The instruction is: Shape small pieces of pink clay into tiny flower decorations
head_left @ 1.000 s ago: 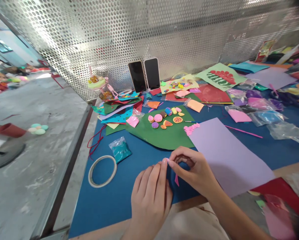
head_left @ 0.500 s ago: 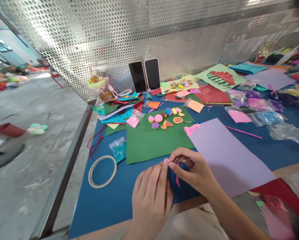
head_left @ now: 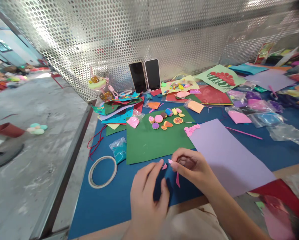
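Note:
Over the blue tabletop my right hand point(head_left: 193, 166) pinches a small pale pink piece point(head_left: 169, 161) between thumb and fingertips. My left hand point(head_left: 149, 193) is open, its thumb well apart from the fingers. Close to its index fingertip is another small pink scrap point(head_left: 164, 166); whether the finger touches it I cannot tell. A narrow pink strip point(head_left: 177, 180) shows below the right hand's thumb. Just beyond both hands lies a green sheet point(head_left: 149, 146) bearing several small clay foods, among them a round pizza point(head_left: 177, 120). Crumpled pink bits point(head_left: 191, 129) sit at the corner of a lilac sheet point(head_left: 229, 153).
A tape roll point(head_left: 91, 171) and a bag of teal clay point(head_left: 119, 150) lie on the left. Two phones point(head_left: 153, 74) lean against the perforated metal panel point(head_left: 184, 36). Stacked coloured papers point(head_left: 117, 115) and a lidded cup point(head_left: 101, 86) stand back left; bagged clay point(head_left: 239, 116) is at right.
My left hand has drawn back slightly and its fingers have spread, parting from the right fingertips. Two pale pink pieces now show between the hands. The right hand has barely moved.

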`<state>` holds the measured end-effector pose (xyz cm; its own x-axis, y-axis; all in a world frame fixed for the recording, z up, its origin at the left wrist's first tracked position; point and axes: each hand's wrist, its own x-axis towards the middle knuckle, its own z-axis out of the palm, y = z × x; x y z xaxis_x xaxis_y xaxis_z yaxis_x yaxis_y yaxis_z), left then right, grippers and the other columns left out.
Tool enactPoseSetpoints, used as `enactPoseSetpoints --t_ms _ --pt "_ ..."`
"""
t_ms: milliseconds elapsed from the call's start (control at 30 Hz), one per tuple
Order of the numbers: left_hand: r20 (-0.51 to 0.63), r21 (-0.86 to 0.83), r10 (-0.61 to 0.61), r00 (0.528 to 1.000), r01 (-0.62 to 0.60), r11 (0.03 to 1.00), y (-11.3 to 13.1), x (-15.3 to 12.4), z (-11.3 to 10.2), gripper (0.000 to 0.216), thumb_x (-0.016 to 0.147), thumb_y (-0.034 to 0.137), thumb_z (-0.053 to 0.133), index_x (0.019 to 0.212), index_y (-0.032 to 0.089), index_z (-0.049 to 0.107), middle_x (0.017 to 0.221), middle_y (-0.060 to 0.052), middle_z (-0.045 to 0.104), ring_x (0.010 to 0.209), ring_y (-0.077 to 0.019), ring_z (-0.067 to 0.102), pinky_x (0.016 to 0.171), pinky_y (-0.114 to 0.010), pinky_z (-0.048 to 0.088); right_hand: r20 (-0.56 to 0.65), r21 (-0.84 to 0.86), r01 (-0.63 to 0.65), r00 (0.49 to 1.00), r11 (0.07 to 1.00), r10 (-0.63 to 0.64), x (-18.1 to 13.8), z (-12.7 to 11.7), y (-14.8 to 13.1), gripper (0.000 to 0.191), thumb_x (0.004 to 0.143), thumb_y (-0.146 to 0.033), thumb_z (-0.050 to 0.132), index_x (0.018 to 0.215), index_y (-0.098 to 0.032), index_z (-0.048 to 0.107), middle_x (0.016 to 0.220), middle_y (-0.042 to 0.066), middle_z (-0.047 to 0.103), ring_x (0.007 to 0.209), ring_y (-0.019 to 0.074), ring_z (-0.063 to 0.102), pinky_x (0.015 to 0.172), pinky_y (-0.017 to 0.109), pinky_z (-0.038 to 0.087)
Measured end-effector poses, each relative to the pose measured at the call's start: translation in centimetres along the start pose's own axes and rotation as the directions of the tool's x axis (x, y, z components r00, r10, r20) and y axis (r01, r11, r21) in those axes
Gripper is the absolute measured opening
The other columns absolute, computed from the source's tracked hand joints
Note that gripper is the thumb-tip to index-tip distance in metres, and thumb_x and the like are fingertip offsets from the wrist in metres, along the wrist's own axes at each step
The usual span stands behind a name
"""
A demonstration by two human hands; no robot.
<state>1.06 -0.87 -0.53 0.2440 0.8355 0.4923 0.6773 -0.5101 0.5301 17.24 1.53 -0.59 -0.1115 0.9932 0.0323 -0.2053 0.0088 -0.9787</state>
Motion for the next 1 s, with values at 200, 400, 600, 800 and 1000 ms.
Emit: enactPoseSetpoints --t_ms 200,400,600,800,1000 --pt "0.237 -0.492 -0.412 0.880 0.474 0.730 0.4 1.7 0.3 0.014 0.083 0.025 0.057 0.090 0.020 0.068 0.088 -0.003 0.070 0.081 -0.0143 0.065 0.073 -0.022 0.051 0.086 0.005 0.009 0.996 1.000 -0.009 0.0 -0.1 -0.2 0.010 0.079 -0.024 0.067 0.074 -0.018 0.061 0.066 -0.002 0.057 0.058 0.0096 0.052 0.055 0.021 0.041" --pt "0.313 -0.635 -0.503 0.806 0.571 0.520 0.8 2.3 1.0 0.009 0.076 0.025 0.064 0.076 0.018 0.070 0.078 -0.003 0.073 0.072 -0.0143 0.065 0.069 -0.022 0.051 0.096 -0.080 0.013 0.995 0.997 -0.005 -0.1 0.1 -0.6 0.014 0.080 -0.029 0.066 0.073 -0.018 0.060 0.064 -0.002 0.056 0.055 0.0100 0.050 0.052 0.023 0.040" --pt "0.296 -0.678 -0.559 0.774 0.582 0.448 1.0 2.4 1.3 0.009 0.072 0.025 0.068 0.069 0.017 0.069 0.069 -0.002 0.070 0.067 -0.0150 0.063 0.065 -0.023 0.050 0.062 -0.150 0.042 0.998 0.988 -0.033 -0.2 0.2 -0.8 0.013 0.081 -0.027 0.064 0.072 -0.018 0.060 0.066 0.000 0.058 0.057 0.0115 0.053 0.055 0.024 0.043" --pt "0.262 -0.709 -0.583 0.769 0.563 0.425 1.1 2.2 1.4 0.010 0.070 0.026 0.069 0.066 0.017 0.068 0.065 0.000 0.067 0.064 -0.0134 0.061 0.062 -0.021 0.048 0.067 -0.204 0.087 0.995 0.975 -0.074 -0.1 0.2 -0.8 0.007 0.080 -0.022 0.063 0.075 -0.018 0.061 0.068 0.001 0.060 0.060 0.0127 0.056 0.056 0.024 0.046" --pt "0.135 -0.753 -0.682 0.719 0.521 0.401 0.0 2.0 0.8 0.013 0.068 0.030 0.073 0.067 0.018 0.068 0.063 0.001 0.065 0.061 -0.0099 0.058 0.058 -0.015 0.046 0.062 -0.544 0.233 0.969 0.806 -0.238 0.0 0.2 0.6 0.012 0.075 -0.009 0.059 0.082 -0.018 0.061 0.070 0.001 0.063 0.062 0.0143 0.059 0.060 0.026 0.047"
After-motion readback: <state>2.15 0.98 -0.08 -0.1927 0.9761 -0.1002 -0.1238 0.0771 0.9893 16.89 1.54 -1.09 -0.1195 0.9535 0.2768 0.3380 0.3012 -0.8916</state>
